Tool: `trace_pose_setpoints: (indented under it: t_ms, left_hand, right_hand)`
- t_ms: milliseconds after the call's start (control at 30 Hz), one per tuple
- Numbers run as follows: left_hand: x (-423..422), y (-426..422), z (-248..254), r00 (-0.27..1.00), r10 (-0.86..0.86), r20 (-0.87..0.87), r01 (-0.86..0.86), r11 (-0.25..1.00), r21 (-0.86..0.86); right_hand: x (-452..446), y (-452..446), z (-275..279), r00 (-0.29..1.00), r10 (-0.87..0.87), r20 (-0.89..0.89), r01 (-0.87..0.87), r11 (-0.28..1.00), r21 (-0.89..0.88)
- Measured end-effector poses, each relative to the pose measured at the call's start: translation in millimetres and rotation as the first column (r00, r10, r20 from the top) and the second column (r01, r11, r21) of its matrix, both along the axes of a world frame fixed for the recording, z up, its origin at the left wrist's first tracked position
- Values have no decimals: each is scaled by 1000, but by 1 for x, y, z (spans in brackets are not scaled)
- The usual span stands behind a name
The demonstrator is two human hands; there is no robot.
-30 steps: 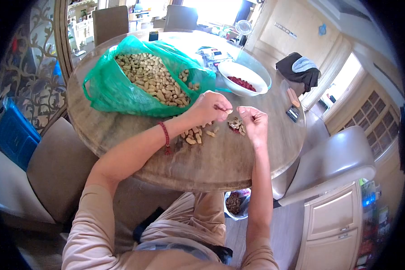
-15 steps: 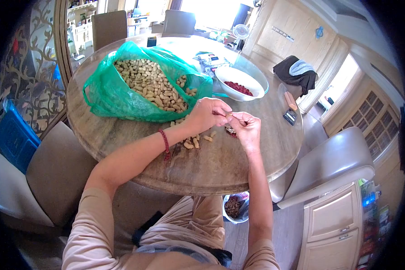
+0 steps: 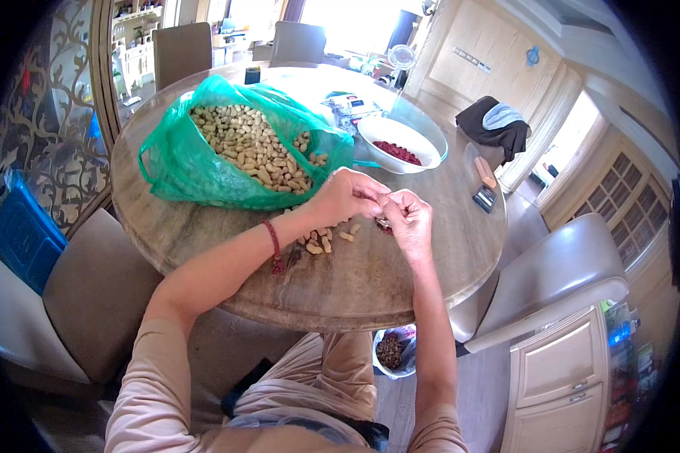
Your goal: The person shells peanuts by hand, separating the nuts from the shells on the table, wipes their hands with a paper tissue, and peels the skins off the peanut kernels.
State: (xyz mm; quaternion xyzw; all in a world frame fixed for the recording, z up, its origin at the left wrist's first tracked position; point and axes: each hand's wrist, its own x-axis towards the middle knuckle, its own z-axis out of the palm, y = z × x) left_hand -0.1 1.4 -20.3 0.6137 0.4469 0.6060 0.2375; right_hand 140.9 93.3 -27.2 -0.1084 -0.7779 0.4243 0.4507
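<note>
My left hand and my right hand meet fingertip to fingertip above the round wooden table. Each is closed in a pinch; what lies between the fingertips is too small and hidden to name. Loose peanuts in the shell lie below and beside my left hand. A small pile of shells shows partly behind my right hand. Beyond my left arm a green plastic bag lies open, full of unshelled peanuts. A white bowl farther back holds red kernels.
A brush-like tool lies near the table's right edge. Behind the bowl sits a clear package, and a small dark jar stands at the back. Below the table edge is a bin with brown scraps. Chairs surround the table.
My hands, apart a second ago with a bit of peanut at the left fingertips, have come together. The view has shifted slightly, and my right hand now covers more of the shell pile.
</note>
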Motion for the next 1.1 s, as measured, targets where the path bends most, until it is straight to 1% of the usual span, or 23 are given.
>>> trace_pose_setpoints:
  t_ms: [33, 167, 200, 233, 267, 333, 400, 467, 567, 600, 667, 733, 767, 800, 833, 867, 900, 933, 967, 1000, 1033, 1067, 1100]
  left_hand:
    - [-1, -1, 2, 996, -44, 83, 45, 999, -15]
    - [3, -5, 7, 998, 14, 69, -11, 999, -48]
    - [5, -6, 7, 996, 62, 59, -60, 998, -36]
    - [5, -6, 6, 993, 110, 49, -109, 994, -24]
    - [6, -6, 6, 993, 109, 48, -108, 994, -25]
    - [7, -7, 7, 971, 221, -92, -221, 975, 12]
    - [9, -8, 10, 967, 230, -109, -229, 973, 22]
    - [9, -9, 11, 963, 238, -126, -236, 971, 30]
    - [9, -9, 12, 973, 214, -88, -215, 977, 5]
    - [9, -10, 12, 966, 232, -110, -229, 973, 43]
    - [10, -11, 13, 959, 251, -129, -242, 967, 83]
    - [10, -11, 12, 963, 229, -143, -230, 973, 10]
    - [10, -11, 11, 963, 229, -143, -230, 973, 10]
    - [11, -11, 10, 979, 196, -50, -197, 980, -15]
    - [11, -10, 8, 986, 162, 44, -160, 986, -37]
    - [10, -9, 6, 986, 161, 42, -159, 987, -37]
    - [10, -8, 4, 983, 135, 127, -131, 991, -41]
    - [10, -8, 4, 971, 109, 212, -102, 994, -42]
    - [10, -8, 3, 972, 108, 211, -101, 994, -43]
    - [10, -7, 3, 960, 98, 264, -85, 995, -61]
    - [10, -7, 4, 944, 89, 316, -68, 995, -77]
    - [10, -7, 4, 945, 87, 315, -66, 995, -78]
    - [10, -7, 4, 942, 98, 321, -71, 993, -95]
  right_hand:
    - [-1, 1, -1, 1000, 29, -4, -29, 1000, -3]
    - [-1, -2, 1, 998, 52, -46, -52, 999, -3]
    - [-1, -3, 2, 998, 52, -46, -53, 999, -4]
    - [0, -4, 3, 1000, 5, -2, -5, 1000, 24]
    - [1, -5, 3, 998, -44, 41, 42, 998, 54]
    - [1, -6, 5, 998, -50, 50, 47, 997, 64]
    - [1, -6, 5, 997, -56, 56, 52, 996, 73]
    - [2, -3, 5, 997, 34, 71, -34, 999, 8]
    - [2, -1, 3, 994, 104, 32, -104, 994, -28]
    - [1, -1, 3, 994, 104, 33, -103, 994, -26]
    - [-1, -5, 2, 996, -24, 91, 10, 989, 151]
    - [-2, -3, 0, 994, -40, 102, 23, 986, 163]
    - [-3, -2, -1, 993, -55, 108, 36, 984, 174]
    - [-3, -3, -2, 993, -55, 108, 36, 984, 174]
    - [-4, -7, -1, 996, -42, 82, 32, 992, 122]
    - [-5, -9, -1, 998, -30, 55, 26, 997, 69]
    - [-5, -9, -1, 998, -31, 53, 28, 997, 68]
    - [-6, -9, -2, 998, 13, 58, -11, 1000, -22]
    - [-6, -9, -2, 997, 57, 59, -50, 993, -111]
    - [-5, -7, -3, 997, 55, 57, -48, 992, -113]
    - [-5, -7, -4, 989, 145, 2, -141, 965, -221]
    - [-5, -6, -4, 972, 227, -62, -235, 918, -321]
    - [-5, -6, -4, 972, 226, -62, -233, 918, -320]
